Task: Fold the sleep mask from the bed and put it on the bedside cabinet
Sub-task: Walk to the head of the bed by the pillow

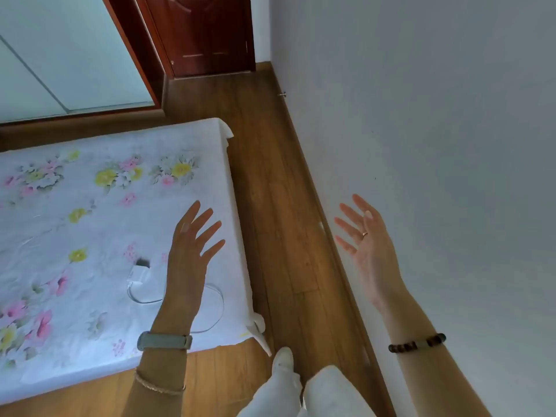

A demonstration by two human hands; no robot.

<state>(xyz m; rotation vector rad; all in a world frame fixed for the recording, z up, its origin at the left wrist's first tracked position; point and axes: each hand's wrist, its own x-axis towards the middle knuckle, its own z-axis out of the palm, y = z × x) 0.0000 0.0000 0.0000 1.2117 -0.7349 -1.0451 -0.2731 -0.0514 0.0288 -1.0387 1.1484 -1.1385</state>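
The bed [90, 224] with a white floral sheet fills the left half of the view. My left hand [192, 245] hovers over its right edge, fingers spread, holding nothing. My right hand [365, 239] is raised in front of the wall on the right, palm turned up and inward, fingers apart, also holding nothing. A white charger [137, 273] with a looping white cable [216, 308] lies on the sheet just left of my left wrist, with a small dark object [143, 262] beside it. I see no sleep mask and no bedside cabinet.
A strip of wooden floor [279, 206] runs between the bed and the grey wall [436, 130]. A dark red door [204, 34] stands at the far end, a pale wardrobe panel [60, 55] at the upper left. My legs and a white shoe [282, 361] are below.
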